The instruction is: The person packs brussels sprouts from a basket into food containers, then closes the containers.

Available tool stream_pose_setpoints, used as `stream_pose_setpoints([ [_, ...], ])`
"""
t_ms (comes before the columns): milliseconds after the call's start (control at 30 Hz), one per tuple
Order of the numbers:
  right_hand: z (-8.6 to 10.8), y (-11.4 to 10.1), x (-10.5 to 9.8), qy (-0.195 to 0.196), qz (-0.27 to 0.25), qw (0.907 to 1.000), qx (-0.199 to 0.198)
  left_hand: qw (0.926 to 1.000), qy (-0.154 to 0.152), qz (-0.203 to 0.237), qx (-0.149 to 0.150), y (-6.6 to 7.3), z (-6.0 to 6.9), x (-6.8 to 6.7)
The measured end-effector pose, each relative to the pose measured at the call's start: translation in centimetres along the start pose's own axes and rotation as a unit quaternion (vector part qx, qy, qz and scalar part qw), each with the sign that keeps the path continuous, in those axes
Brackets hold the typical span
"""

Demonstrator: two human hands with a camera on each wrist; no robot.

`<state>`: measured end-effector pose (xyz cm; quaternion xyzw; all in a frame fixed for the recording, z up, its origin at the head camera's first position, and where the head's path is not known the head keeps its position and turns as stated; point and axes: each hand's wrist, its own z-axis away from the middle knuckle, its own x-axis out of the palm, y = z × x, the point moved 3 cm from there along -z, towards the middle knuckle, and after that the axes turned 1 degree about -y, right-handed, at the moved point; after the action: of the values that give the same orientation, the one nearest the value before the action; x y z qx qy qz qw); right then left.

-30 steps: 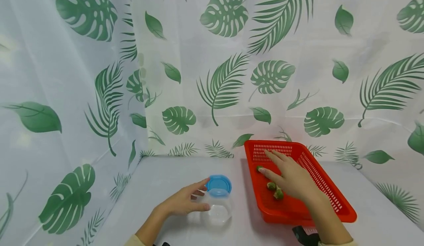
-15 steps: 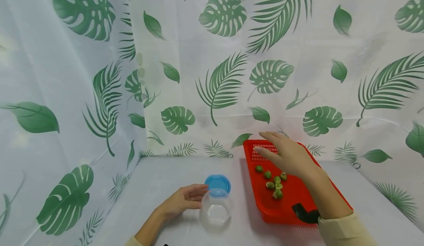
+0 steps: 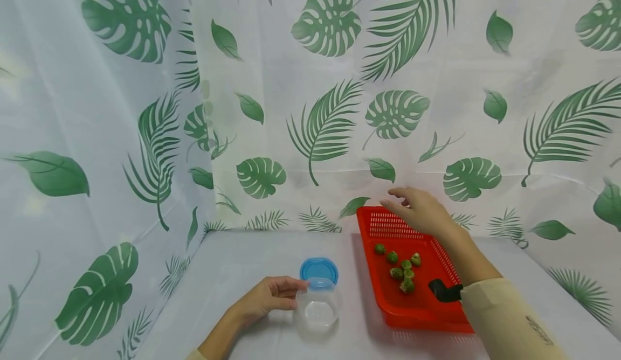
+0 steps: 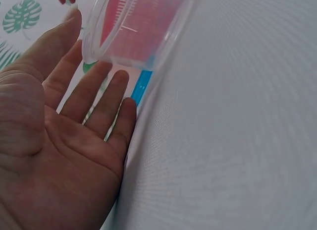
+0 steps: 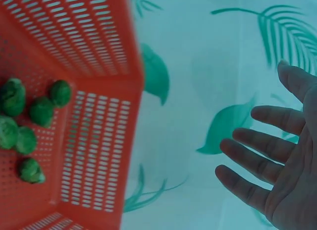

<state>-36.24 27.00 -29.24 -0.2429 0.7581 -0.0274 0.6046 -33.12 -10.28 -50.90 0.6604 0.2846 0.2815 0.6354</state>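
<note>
My left hand (image 3: 267,302) is beside a clear round plastic container (image 3: 317,314), fingers loosely extended toward its left side. In the left wrist view the palm faces the camera and the fingertips lie close to the container (image 4: 138,34); whether they touch it I cannot tell. My right hand (image 3: 421,212) is raised above the far end of a red plastic basket (image 3: 417,321), with nothing in it. The right wrist view shows its fingers (image 5: 265,143) spread loosely, apart from the basket. Several Brussels sprouts (image 3: 396,273) lie on the basket floor.
A round blue lid (image 3: 317,267) lies just behind the container on the white tabletop (image 3: 252,252). Leaf-printed white sheets (image 3: 335,133) hang behind and at the left. The basket stands at the right, its far end near the back sheet.
My right hand has risen from over the sprouts toward the basket's far end, uncovering them. My left hand has drawn slightly back from the container and its fingers have come closer together.
</note>
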Motion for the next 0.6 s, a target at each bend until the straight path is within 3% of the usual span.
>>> stream_pose_setpoints([
  [600,-1.8,2.7,3.0,-0.035,-0.034,0.9988,0.004,0.9999,0.006,-0.012,0.003,0.1,0.0,0.3],
])
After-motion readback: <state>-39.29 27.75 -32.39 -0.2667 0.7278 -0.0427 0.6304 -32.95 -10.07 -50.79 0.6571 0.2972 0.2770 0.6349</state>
